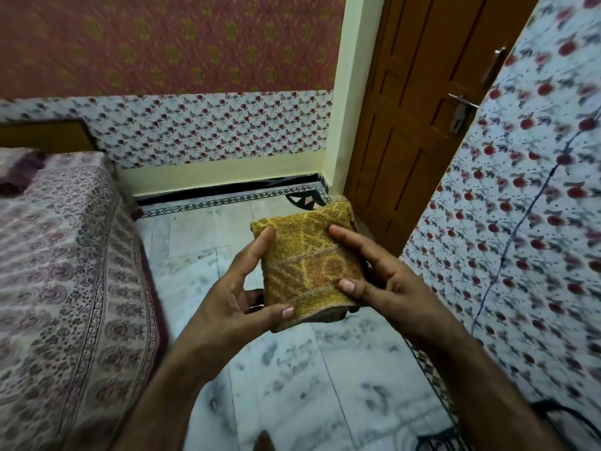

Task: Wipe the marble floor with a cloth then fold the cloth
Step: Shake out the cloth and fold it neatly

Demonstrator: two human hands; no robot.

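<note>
While above floor (292, 372), cloth (309, 258) between hands (232, 299) (388, 283)

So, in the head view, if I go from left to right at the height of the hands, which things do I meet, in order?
bed → marble floor → left hand → yellow cloth, folded and held by both hands → right hand → floral wall

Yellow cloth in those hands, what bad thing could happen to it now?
The cloth is a thick folded bundle held above the marble floor, pinched only at its sides by the left hand and right hand. It might spring open, or slip down. Its lower edge looks loose.
</note>
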